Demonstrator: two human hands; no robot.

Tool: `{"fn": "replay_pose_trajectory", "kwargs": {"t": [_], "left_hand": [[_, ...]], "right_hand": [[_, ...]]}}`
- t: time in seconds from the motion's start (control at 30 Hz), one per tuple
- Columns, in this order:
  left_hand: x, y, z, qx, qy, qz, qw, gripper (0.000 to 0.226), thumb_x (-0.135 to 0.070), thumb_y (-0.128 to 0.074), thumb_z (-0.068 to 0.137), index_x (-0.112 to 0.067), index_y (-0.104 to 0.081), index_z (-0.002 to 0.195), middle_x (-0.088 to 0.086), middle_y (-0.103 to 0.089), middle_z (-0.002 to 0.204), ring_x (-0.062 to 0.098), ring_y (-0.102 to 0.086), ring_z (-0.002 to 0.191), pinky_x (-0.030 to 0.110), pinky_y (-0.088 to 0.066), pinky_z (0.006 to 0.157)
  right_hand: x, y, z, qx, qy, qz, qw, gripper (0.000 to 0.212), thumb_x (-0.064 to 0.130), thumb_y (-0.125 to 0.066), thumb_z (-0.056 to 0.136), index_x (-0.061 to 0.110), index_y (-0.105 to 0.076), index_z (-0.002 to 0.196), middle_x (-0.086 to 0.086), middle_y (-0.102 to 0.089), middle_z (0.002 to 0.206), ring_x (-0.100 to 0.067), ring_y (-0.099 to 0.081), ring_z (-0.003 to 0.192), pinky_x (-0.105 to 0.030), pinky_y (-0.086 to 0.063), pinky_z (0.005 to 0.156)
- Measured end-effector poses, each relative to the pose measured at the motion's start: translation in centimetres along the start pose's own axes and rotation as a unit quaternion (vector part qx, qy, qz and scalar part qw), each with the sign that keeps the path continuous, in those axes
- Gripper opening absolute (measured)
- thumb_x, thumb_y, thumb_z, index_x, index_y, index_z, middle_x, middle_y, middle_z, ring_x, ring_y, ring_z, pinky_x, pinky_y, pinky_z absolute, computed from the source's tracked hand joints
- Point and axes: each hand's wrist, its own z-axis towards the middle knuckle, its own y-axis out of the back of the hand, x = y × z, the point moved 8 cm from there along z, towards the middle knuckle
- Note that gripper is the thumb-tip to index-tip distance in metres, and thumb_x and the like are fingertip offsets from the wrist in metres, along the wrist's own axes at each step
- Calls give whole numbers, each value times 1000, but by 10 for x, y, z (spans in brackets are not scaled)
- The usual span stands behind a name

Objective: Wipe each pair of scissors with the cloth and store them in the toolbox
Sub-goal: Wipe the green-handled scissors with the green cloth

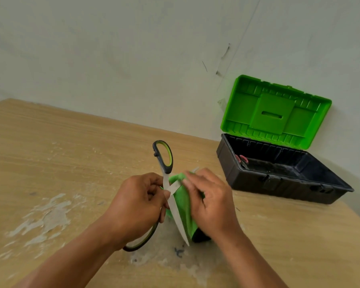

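The left hand point(137, 202) is curled closed around the scissors point(176, 213) near their pivot, thumb and fingers pinched on the metal where the two blades cross. The right hand point(210, 202) is folded over a green cloth point(184, 206), its fingers bent and pressing the cloth against one blade, so that blade is mostly wrapped and only a short tip shows beyond the fingers, pointing up and to the right. The scissors are spread wide open. The bare blade runs down and slightly right, its tip toward the person and close to the worktop point(60, 163). One black-and-green handle loop stands above the hands, pointing away from the person; the other loop hangs below the left hand, toward the near left. Both hands and the scissors are held over the middle of the worktop. To the right, well apart, the toolbox point(279, 173) sits open against the wall, green lid raised, with a red-handled object point(242, 159) in its left end.
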Motion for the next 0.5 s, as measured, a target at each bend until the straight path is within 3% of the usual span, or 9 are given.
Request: {"fn": "replay_pose_trajectory", "kwargs": {"t": [0.1, 0.2, 0.33, 0.5], "left_hand": [[2, 1, 0, -6, -1, -2, 1000, 12, -7, -57, 97, -12, -68, 98, 15, -72, 71, 16, -61, 49, 16, -41, 45], [-4, 1, -2, 1, -12, -3, 1000, 13, -7, -57, 97, -12, -69, 96, 16, -72, 70, 16, -61, 48, 16, -43, 46], [0, -1, 0, -5, -6, 5, 1000, 14, -6, -57, 97, -13, -69, 96, 15, -72, 70, 17, -61, 48, 16, -42, 44], [-4, 2, -1, -4, -12, 17, 1000, 13, -7, -58, 97, -12, -70, 93, 15, -71, 67, 17, -61, 48, 17, -42, 46]], "right_hand": [[-8, 2, 4, -23, -34, -26, 999, 20, 9, -65, 100, 3, -76, 115, 0, -61, 82, -9, -57, 70, -22, -51, 59], [15, -7, -7, 37, 7, 12, 999, 21, 8, -65, 100, 3, -75, 118, 2, -59, 83, -7, -55, 70, -13, -43, 61], [-10, 5, 5, -29, -35, -33, 998, 20, 7, -66, 98, 2, -75, 116, 2, -62, 84, -7, -57, 71, -14, -47, 64], [17, -8, -4, 53, 20, 18, 998, 23, 10, -63, 101, 4, -74, 120, -3, -62, 86, -13, -58, 72, -19, -48, 62]]}}
